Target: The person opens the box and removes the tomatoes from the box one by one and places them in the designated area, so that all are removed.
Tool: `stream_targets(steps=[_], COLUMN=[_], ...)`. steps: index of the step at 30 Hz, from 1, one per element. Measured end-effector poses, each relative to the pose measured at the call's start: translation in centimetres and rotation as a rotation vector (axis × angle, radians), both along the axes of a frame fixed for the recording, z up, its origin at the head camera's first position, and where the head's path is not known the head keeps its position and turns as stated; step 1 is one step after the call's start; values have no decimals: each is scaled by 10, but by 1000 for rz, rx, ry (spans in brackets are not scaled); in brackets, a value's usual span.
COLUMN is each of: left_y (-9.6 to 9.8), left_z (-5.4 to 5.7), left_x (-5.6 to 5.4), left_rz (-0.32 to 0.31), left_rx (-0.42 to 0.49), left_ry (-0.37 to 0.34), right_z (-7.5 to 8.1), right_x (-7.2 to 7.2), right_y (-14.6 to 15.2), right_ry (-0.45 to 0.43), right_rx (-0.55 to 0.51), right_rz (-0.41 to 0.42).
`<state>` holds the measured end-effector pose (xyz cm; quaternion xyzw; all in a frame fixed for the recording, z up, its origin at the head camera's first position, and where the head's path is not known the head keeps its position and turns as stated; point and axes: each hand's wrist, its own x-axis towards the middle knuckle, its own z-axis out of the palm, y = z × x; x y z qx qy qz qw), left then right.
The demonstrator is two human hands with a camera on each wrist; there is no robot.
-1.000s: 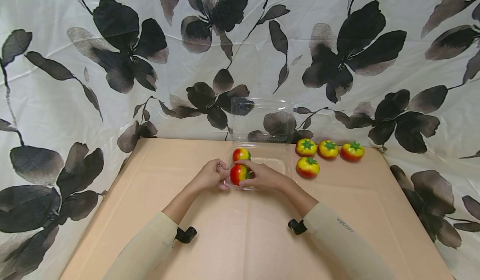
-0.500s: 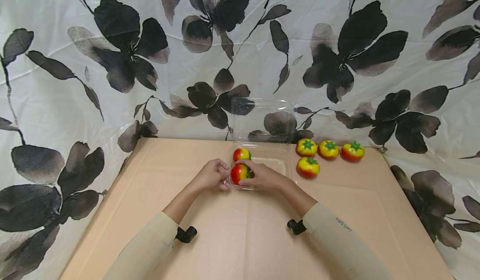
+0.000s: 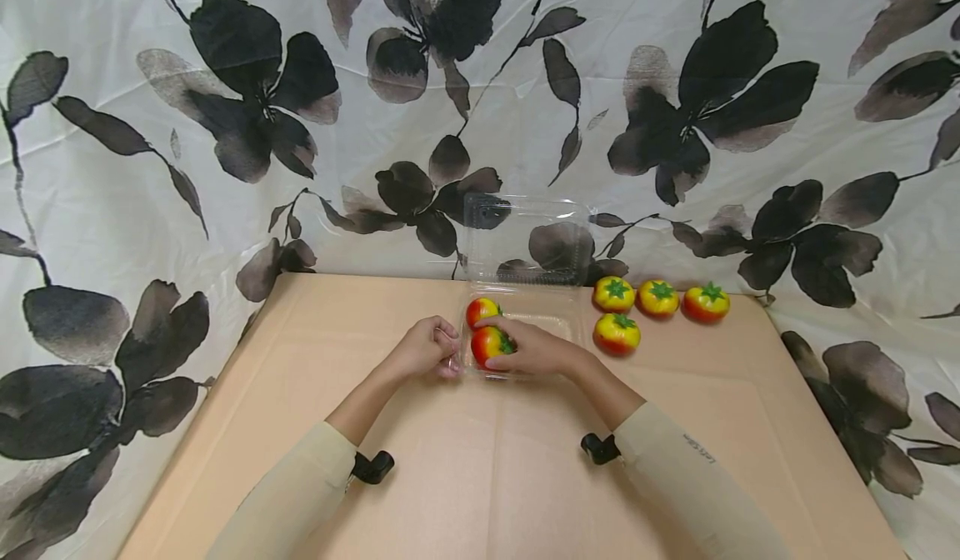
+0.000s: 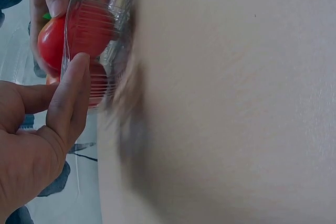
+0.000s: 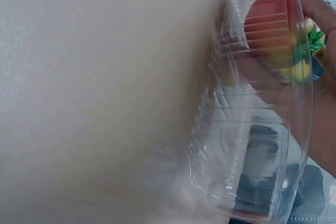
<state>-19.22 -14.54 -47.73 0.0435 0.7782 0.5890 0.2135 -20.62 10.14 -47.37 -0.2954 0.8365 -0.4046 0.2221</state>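
A person's right hand (image 3: 528, 352) curls its fingers around a red-and-yellow toy tomato (image 3: 489, 344), holding it inside the near left corner of a clear plastic clamshell box (image 3: 558, 324) on a tan table (image 3: 480, 468). The left hand (image 3: 422, 349) pinches the box's left rim between thumb and fingers. A second tomato (image 3: 481, 308) sits just behind the first in the box. Four more tomatoes (image 3: 648, 297) lie right of the box, before a floral cloth (image 3: 225, 127).
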Motion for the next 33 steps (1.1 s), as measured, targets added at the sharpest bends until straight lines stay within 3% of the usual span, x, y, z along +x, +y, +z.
stream_targets(steps=[13, 26, 33], left_y=[0, 0, 0], left_z=[2, 2, 4], left_x=[0, 1, 1], left_rz=[10, 7, 14], left_rx=[4, 1, 1], left_ry=[-19, -14, -25], right_z=[9, 14, 13], right_x=[0, 6, 7], right_y=[15, 28, 33], right_ry=[46, -2, 30], right_rx=[37, 50, 67], right_rz=[15, -28, -27])
